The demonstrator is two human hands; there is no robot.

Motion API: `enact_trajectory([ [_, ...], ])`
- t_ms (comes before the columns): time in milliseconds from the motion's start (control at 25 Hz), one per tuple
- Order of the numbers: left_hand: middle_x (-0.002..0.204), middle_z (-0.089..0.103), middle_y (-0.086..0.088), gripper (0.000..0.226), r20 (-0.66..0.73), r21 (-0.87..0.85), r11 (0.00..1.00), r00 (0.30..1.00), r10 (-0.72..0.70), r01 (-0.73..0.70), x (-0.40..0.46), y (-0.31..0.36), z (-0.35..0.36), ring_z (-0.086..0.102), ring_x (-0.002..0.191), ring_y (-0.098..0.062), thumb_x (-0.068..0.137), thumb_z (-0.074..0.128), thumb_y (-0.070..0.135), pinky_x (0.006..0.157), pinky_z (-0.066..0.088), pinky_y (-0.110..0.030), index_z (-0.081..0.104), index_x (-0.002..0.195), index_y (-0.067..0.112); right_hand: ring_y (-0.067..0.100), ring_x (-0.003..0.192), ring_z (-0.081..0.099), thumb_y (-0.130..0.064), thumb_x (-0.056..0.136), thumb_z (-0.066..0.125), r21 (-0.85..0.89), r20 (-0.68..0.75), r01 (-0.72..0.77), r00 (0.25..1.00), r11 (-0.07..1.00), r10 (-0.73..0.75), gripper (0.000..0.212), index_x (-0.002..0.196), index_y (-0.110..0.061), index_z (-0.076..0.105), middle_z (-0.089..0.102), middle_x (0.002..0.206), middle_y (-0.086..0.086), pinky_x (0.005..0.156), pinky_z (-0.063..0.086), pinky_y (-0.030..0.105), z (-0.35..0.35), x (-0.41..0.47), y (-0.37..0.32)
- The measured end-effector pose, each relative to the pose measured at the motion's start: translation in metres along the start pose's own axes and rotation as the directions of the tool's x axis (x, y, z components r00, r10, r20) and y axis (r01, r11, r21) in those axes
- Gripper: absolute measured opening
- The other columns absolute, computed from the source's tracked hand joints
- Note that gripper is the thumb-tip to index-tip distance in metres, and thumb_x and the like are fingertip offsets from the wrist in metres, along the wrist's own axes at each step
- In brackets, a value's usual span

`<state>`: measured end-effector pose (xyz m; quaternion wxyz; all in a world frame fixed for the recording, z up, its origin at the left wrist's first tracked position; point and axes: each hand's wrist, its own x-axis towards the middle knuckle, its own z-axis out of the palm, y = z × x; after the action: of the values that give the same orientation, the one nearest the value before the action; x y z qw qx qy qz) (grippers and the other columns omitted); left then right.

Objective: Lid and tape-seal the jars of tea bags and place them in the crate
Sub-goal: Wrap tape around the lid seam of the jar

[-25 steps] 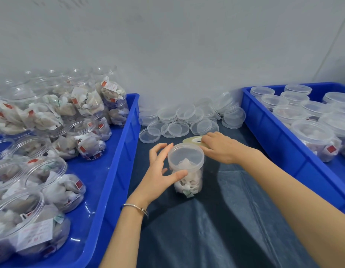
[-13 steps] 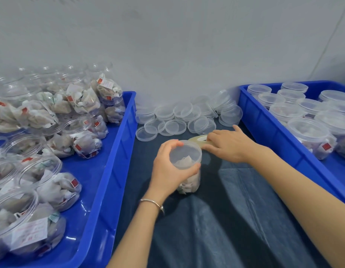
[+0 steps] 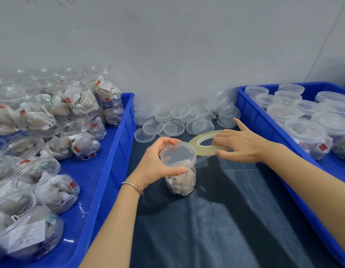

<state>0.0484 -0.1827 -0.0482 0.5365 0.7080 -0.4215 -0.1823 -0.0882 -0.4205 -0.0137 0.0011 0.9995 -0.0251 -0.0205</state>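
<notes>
A clear jar of tea bags (image 3: 181, 181) stands on the dark cloth in the middle, with a clear lid (image 3: 177, 154) on top. My left hand (image 3: 158, 163) grips the jar around its lid rim. My right hand (image 3: 243, 145) holds a flat roll of clear tape (image 3: 204, 142) just right of the jar, thumb below and fingers on top, index finger stretched out. A strip of tape runs from the roll to the jar's rim.
A blue crate (image 3: 113, 151) on the left holds several unlidded jars of tea bags. A blue crate (image 3: 264, 124) on the right holds several lidded jars. Loose clear lids (image 3: 179, 122) lie heaped by the wall behind the jar.
My left hand closed around the lid rim from the jar's side. My right hand pulled the tape roll out to the right, and a strip now stretches to the jar.
</notes>
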Motion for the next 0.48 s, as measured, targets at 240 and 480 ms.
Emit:
enact_trajectory([
  [240, 0.114, 0.061, 0.025, 0.061, 0.042, -0.004, 1.0, 0.999, 0.004, -0.004, -0.002, 0.0, -0.002, 0.056, 0.107, 0.0, 0.059, 0.089, 0.007, 0.086, 0.048, -0.014, 0.051, 0.106, 0.019, 0.006, 0.105, 0.035, -0.056, 0.091, 0.021, -0.009, -0.058, -0.063, 0.996, 0.998, 0.062, 0.043, 0.1, -0.026, 0.049, 0.05, 0.101, -0.015, 0.109, 0.014, 0.056, 0.008, 0.013, -0.007],
  [480, 0.126, 0.053, 0.014, 0.07, 0.099, 0.043, 0.997, 0.992, -0.076, 0.072, -0.003, 0.009, -0.003, 0.05, 0.116, -0.003, 0.068, 0.084, 0.009, 0.097, 0.044, -0.023, 0.048, 0.126, 0.022, 0.007, 0.096, 0.029, -0.057, 0.094, 0.03, 0.216, -0.002, -0.098, 0.995, 0.971, 0.1, 0.039, 0.104, -0.024, 0.049, 0.047, 0.107, -0.013, 0.081, 0.042, 0.039, 0.006, 0.023, -0.019],
])
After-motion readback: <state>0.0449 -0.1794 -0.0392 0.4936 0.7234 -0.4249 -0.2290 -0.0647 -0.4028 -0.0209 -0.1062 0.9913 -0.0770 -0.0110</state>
